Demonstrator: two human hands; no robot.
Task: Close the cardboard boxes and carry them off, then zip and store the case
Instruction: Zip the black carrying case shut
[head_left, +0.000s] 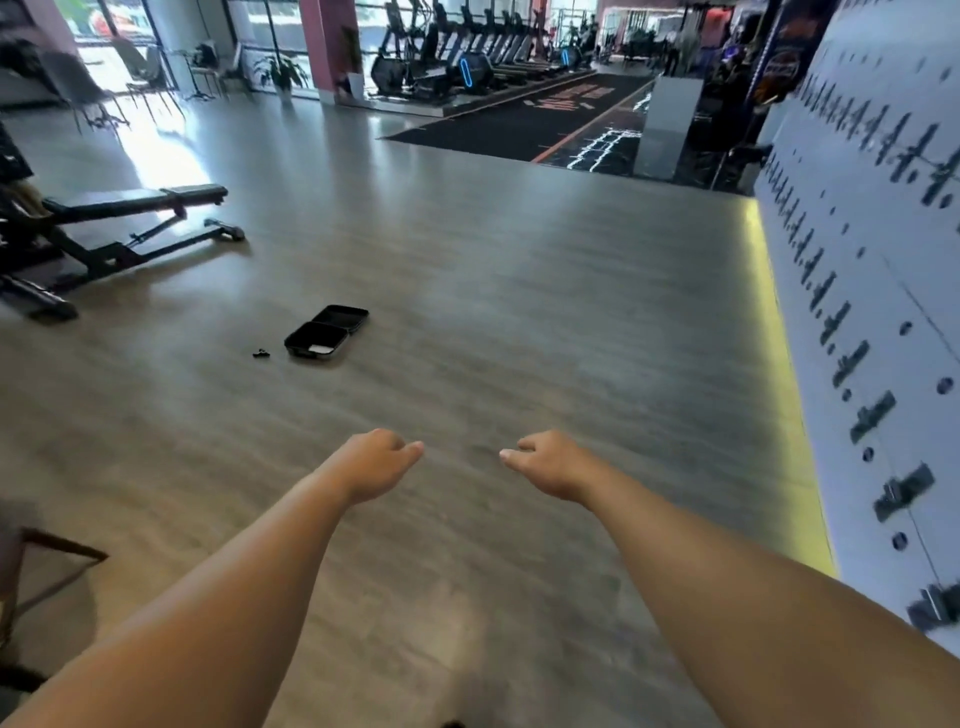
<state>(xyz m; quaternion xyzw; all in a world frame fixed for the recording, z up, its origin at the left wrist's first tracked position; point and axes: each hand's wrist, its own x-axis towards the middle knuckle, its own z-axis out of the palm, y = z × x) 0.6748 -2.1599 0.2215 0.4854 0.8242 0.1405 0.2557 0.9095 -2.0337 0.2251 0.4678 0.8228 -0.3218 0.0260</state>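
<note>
The open black case (327, 332), long axis running away rightward, is seen ahead-left of both empty, loosely curled hands, left hand (376, 462) nearer than right hand (553, 462).

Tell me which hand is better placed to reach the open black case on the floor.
Left, probably. The open black case lies ahead and left, on the side of the left hand; the right hand would cross over. Both hold nothing.
</note>
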